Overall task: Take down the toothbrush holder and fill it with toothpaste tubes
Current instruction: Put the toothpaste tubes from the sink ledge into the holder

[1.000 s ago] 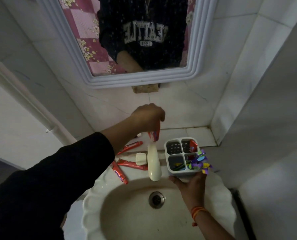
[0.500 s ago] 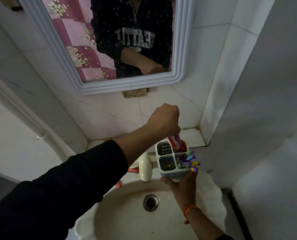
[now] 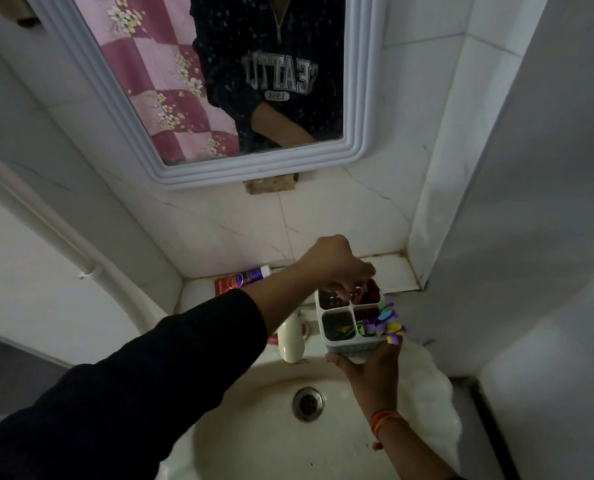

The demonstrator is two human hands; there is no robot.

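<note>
The white four-compartment toothbrush holder [image 3: 349,348] with colourful butterfly decorations on its right side is held above the sink. My right hand [image 3: 371,374] grips it from underneath. My left hand [image 3: 333,261] reaches over its top, fingertips down on a red toothpaste tube [image 3: 372,293] standing in the back right compartment. The front compartments hold dark items I cannot make out. Another red and purple toothpaste tube [image 3: 242,279] lies on the tiled ledge behind the sink, partly hidden by my left arm.
The cream tap [image 3: 290,342] stands just left of the holder, over the basin [image 3: 254,431] with its metal drain [image 3: 307,404]. A white-framed mirror [image 3: 352,98] hangs on the tiled wall above. A wall closes in on the right.
My left hand carried a red tube from the sink's left rim to the holder and lowered it into the back right compartment. The holder stayed in my right hand.
</note>
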